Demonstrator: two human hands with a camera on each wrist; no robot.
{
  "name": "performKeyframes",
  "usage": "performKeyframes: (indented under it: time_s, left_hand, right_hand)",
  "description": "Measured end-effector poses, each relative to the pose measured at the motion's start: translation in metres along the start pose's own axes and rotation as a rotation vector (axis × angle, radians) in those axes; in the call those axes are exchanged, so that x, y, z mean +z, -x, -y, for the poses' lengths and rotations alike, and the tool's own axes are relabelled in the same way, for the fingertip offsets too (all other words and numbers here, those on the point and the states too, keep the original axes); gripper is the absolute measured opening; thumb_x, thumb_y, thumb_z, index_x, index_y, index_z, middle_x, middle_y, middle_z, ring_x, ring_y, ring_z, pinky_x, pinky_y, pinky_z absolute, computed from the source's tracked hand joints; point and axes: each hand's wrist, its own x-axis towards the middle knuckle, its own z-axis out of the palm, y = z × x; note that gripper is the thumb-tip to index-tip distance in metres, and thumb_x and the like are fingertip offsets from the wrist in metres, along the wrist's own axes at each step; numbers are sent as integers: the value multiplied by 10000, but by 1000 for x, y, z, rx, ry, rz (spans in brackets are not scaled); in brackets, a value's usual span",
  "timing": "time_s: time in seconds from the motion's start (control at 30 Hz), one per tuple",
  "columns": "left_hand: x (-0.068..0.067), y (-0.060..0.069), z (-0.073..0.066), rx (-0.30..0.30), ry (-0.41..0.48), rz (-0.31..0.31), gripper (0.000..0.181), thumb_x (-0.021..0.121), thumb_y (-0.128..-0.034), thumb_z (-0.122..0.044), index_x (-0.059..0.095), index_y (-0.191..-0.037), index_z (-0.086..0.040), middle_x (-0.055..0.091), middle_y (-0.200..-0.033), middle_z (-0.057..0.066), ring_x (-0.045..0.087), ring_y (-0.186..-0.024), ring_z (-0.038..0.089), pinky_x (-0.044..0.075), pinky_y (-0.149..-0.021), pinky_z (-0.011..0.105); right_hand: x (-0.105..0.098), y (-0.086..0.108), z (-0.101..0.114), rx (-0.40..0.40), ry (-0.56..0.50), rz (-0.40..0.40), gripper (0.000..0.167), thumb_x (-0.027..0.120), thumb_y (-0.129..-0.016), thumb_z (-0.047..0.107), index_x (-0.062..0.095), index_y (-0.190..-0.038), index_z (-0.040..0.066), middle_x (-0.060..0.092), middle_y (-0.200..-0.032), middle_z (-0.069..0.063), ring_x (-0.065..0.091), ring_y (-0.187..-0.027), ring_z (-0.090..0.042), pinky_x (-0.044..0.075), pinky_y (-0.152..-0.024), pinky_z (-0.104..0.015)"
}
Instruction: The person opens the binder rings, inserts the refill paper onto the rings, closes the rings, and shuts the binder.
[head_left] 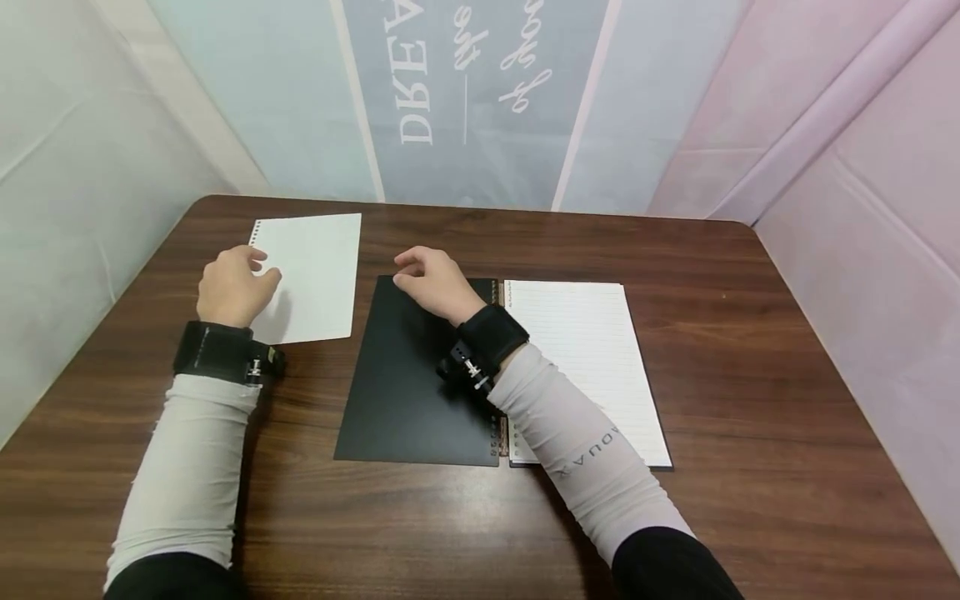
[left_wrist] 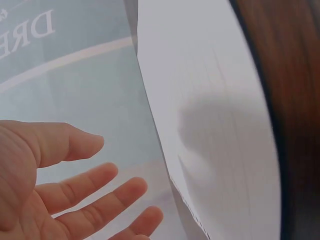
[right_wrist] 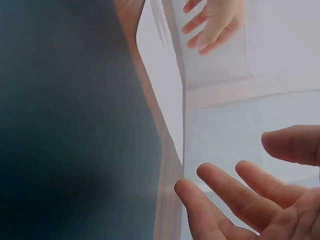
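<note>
A loose white sheet (head_left: 318,275) with punched holes along its left edge lies at the table's back left. Above its left side hovers my left hand (head_left: 234,287), fingers loosely bent and holding nothing; its shadow falls on the paper. An open spiral notebook lies at the middle, with a black cover (head_left: 420,392) on the left and a lined white page (head_left: 585,358) on the right. Over the cover's top edge is my right hand (head_left: 435,283), its fingers relaxed and apart from the cover. In the right wrist view, that hand (right_wrist: 260,200) has nothing between thumb and fingers.
The brown wooden table (head_left: 750,375) extends around the notebook and sheet. Behind it hangs a pale blue and pink cloth (head_left: 495,167) with lettering. White cloth (head_left: 97,167) hangs on the left, and pinkish cloth (head_left: 862,208) on the right.
</note>
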Motion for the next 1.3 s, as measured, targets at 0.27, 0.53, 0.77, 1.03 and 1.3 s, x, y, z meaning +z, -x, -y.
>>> performKeyframes:
  time_s: [0.27,0.53,0.77,1.03,1.3]
  left_hand:
    - [-12,-9,18,-55,-43,22,513,496,-969,-254,520,-1361,77,583,-1227,333,568,-1010,490,479,-677,528]
    - [-21,-13,27,-88,-65,71,613,476,-1001,-376,481,-1369,115,550,-1268,375,549,-1096,526,469,-856,621]
    - [-21,-26,25,-103,-160,120,732,423,-998,-526,604,-1126,172,607,-954,333,552,-761,365,450,-552,399]
    - [-19,-38,22,-115,-241,205,778,478,-961,-553,572,-1093,209,562,-817,264,525,-681,316,439,-544,362]
    - [-13,-45,27,-148,-294,229,918,596,-891,-587,437,-1248,243,561,-974,364,546,-796,380,502,-636,432]
  right_hand:
    - [11,-11,10,14,-74,45,403,500,-1044,164,467,-1435,72,578,-1353,-146,573,-1238,-272,462,-1031,-362]
    - [20,-24,9,76,-179,68,449,515,-1040,178,437,-1467,63,560,-1380,-139,556,-1248,-294,471,-989,-365]
    - [28,-27,8,161,-289,75,454,513,-1043,207,444,-1473,79,541,-1430,-123,543,-1300,-312,454,-1071,-444]
    - [35,-31,6,163,-335,59,475,513,-1043,201,428,-1491,70,527,-1453,-138,537,-1312,-334,454,-1072,-467]
    - [40,-36,5,165,-351,58,484,503,-1046,201,412,-1500,64,506,-1473,-144,530,-1324,-337,457,-1072,-461]
